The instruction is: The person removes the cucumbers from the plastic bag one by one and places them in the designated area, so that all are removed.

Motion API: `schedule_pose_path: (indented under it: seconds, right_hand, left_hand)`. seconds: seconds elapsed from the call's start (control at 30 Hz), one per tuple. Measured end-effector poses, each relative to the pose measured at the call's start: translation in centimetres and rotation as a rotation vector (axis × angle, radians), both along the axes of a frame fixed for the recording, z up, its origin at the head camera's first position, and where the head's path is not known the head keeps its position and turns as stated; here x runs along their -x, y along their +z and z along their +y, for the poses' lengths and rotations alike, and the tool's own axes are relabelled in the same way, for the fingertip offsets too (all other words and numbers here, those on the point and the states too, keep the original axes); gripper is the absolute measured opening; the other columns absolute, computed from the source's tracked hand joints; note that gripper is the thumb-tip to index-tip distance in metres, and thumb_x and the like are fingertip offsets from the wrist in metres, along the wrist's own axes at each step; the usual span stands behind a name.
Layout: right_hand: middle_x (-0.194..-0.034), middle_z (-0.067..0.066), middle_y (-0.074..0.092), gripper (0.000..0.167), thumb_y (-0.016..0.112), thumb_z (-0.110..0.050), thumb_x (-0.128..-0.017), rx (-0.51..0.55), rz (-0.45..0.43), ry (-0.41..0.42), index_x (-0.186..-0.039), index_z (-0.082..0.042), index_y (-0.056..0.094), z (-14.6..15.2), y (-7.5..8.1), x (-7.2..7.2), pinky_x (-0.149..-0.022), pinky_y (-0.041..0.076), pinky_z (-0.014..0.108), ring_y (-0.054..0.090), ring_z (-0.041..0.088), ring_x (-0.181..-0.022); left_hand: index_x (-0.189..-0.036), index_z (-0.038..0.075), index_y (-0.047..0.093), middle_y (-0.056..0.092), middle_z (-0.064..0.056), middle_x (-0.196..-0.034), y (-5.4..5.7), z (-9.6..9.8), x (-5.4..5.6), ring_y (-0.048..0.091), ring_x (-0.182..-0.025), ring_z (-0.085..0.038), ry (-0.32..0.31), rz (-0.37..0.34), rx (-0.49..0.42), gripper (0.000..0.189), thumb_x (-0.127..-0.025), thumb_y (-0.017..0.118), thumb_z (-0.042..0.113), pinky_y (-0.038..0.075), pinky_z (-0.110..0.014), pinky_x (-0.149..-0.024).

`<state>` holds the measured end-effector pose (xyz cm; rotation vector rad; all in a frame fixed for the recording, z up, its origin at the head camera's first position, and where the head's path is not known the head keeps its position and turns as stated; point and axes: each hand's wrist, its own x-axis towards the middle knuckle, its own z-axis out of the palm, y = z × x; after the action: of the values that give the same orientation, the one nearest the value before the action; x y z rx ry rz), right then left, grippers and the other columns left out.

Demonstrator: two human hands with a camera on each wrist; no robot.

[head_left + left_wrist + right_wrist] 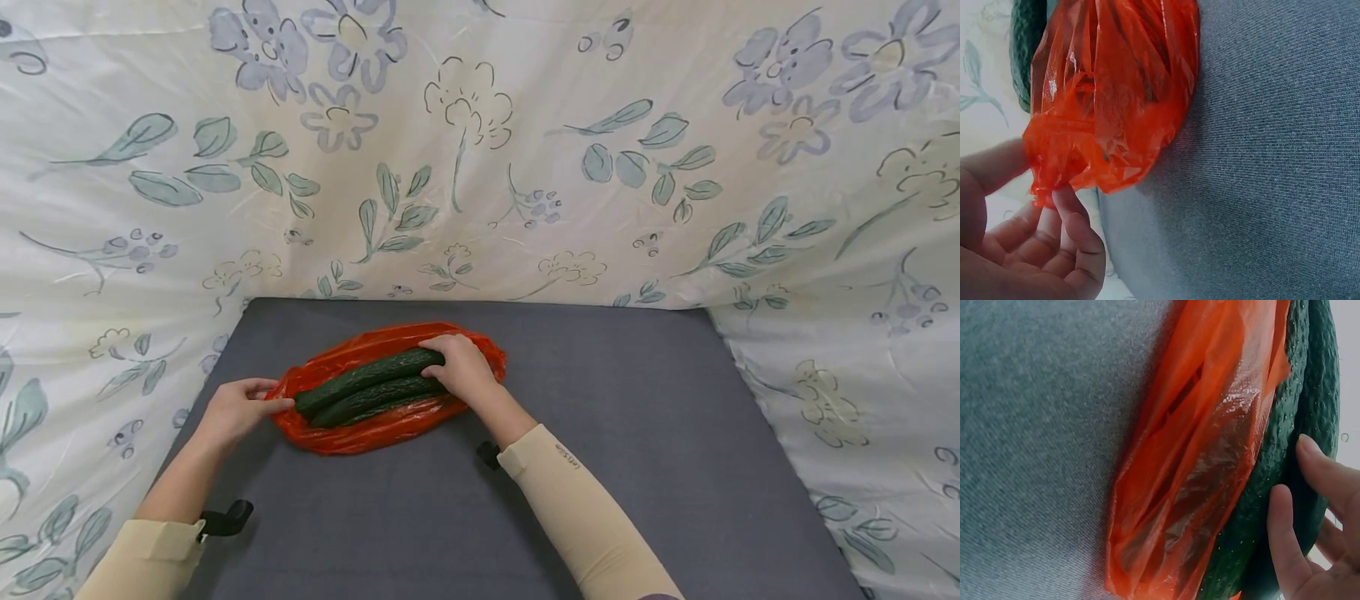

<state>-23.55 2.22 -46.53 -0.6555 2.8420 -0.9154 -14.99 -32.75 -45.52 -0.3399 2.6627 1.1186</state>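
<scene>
A red plastic bag (352, 442) lies on the grey cloth with its mouth spread wide. Several dark green cucumbers sit side by side in it, a far cucumber (367, 375) and a nearer cucumber (378, 398) among them. At the bag's left end, my left hand (234, 407) pinches the crumpled red plastic (1063, 159) between thumb and fingers. My right hand (465, 368) grips the far cucumber near its right end. The thumb and a finger show against the dark skin in the right wrist view; the other fingertips are partly hidden behind it.
Grey cloth (615, 433) covers the flat surface under the bag. White floral fabric (480, 167) hangs along the back and both sides. A black strap end (228, 518) sticks out at the left wrist, and another dark piece (489, 455) at the right wrist.
</scene>
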Motion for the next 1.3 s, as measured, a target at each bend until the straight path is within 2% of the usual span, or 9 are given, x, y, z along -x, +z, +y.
schedule_pose_path:
  seconds: [0.2, 0.3, 0.37, 0.47, 0.6, 0.83, 1.03, 1.23, 1.3]
  right_hand:
    - [-0.14, 0.0, 0.063, 0.052, 0.076, -0.026, -0.087, 0.035, 0.012, 0.001, -0.138, -0.02, 0.065, 0.1, -0.3, 0.1, -0.104, 0.049, 0.041, 0.054, 0.023, -0.133]
    - [-0.14, 0.001, 0.063, 0.05, 0.075, -0.025, -0.088, 0.06, -0.006, 0.001, -0.137, -0.02, 0.065, 0.1, -0.2, 0.1, -0.098, 0.053, 0.038, 0.058, 0.021, -0.129]
    - [-0.14, 0.002, 0.063, 0.049, 0.075, -0.024, -0.089, 0.083, -0.023, -0.001, -0.137, -0.019, 0.065, 0.1, -0.2, 0.0, -0.082, 0.056, 0.033, 0.065, 0.019, -0.118]
    - [-0.14, 0.002, 0.063, 0.048, 0.074, -0.022, -0.09, 0.106, -0.042, -0.012, -0.137, -0.019, 0.065, 0.2, -0.1, 0.0, -0.063, 0.048, 0.027, 0.07, 0.017, -0.098]
    - [-0.141, 0.002, 0.062, 0.048, 0.074, -0.021, -0.09, 0.127, -0.046, -0.031, -0.137, -0.019, 0.065, 0.6, 0.1, -0.1, -0.062, 0.042, 0.023, 0.07, 0.015, -0.095]
    - [-0.139, 0.004, 0.064, 0.047, 0.073, -0.019, -0.09, 0.184, -0.089, -0.049, -0.136, -0.017, 0.066, 1.1, 0.7, -0.2, -0.055, 0.04, 0.024, 0.065, 0.017, -0.062]
    - [-0.108, 0.001, 0.078, 0.046, 0.07, -0.017, -0.093, 0.23, -0.139, -0.081, -0.138, -0.017, 0.064, 1.7, 1.3, -0.2, -0.049, 0.036, 0.024, 0.074, 0.017, -0.08]
    - [-0.139, 0.004, 0.063, 0.046, 0.07, -0.017, -0.092, 0.241, -0.12, -0.09, -0.138, -0.017, 0.064, 2.3, 1.8, 0.0, -0.057, 0.051, 0.024, 0.073, 0.014, -0.076]
    - [-0.144, 0.006, 0.059, 0.047, 0.071, -0.017, -0.092, 0.252, -0.119, -0.091, -0.138, -0.016, 0.063, 2.6, 2.0, 0.1, -0.059, 0.054, 0.026, 0.074, 0.016, -0.076]
  left_hand:
    - [-0.132, -0.008, 0.059, 0.068, -0.023, -0.113, 0.0, 0.0, 0.0, 0.058, -0.099, -0.032, 0.023, 0.035, 0.032, 0.053, -0.093, 0.071, 0.027, 0.048, -0.032, -0.071]
    - [-0.131, -0.008, 0.06, 0.069, -0.022, -0.111, 0.0, -0.1, -0.1, 0.059, -0.099, -0.032, 0.043, 0.04, 0.037, 0.049, -0.095, 0.068, 0.025, 0.047, -0.031, -0.07]
    - [-0.131, -0.008, 0.06, 0.07, -0.02, -0.109, 0.1, -0.1, -0.2, 0.059, -0.098, -0.032, 0.047, 0.039, 0.034, 0.048, -0.096, 0.066, 0.024, 0.047, -0.031, -0.07]
    - [-0.131, -0.009, 0.059, 0.072, -0.018, -0.106, 0.1, -0.1, -0.3, 0.06, -0.097, -0.031, 0.047, 0.04, 0.028, 0.046, -0.097, 0.063, 0.023, 0.046, -0.031, -0.071]
    - [-0.133, -0.008, 0.058, 0.07, -0.017, -0.107, 0.2, -0.2, -0.3, 0.06, -0.097, -0.031, 0.051, 0.038, 0.013, 0.046, -0.098, 0.061, 0.022, 0.047, -0.031, -0.071]
    - [-0.135, -0.007, 0.056, 0.068, -0.016, -0.105, 0.1, -0.3, -0.3, 0.059, -0.097, -0.032, 0.057, 0.036, -0.001, 0.047, -0.098, 0.061, 0.022, 0.046, -0.032, -0.07]
    - [-0.134, -0.006, 0.058, 0.068, -0.013, -0.102, 0.2, -0.2, 0.1, 0.058, -0.092, -0.029, 0.056, 0.037, 0.01, 0.046, -0.098, 0.061, 0.022, 0.046, -0.032, -0.068]
    - [-0.134, -0.007, 0.058, 0.067, -0.013, -0.101, 0.4, -0.1, 0.4, 0.057, -0.089, -0.025, 0.055, 0.04, 0.016, 0.046, -0.098, 0.061, 0.022, 0.045, -0.032, -0.068]
    - [-0.134, -0.007, 0.057, 0.066, -0.013, -0.101, 0.5, -0.1, 0.4, 0.056, -0.089, -0.026, 0.053, 0.037, 0.014, 0.046, -0.098, 0.061, 0.022, 0.045, -0.032, -0.068]
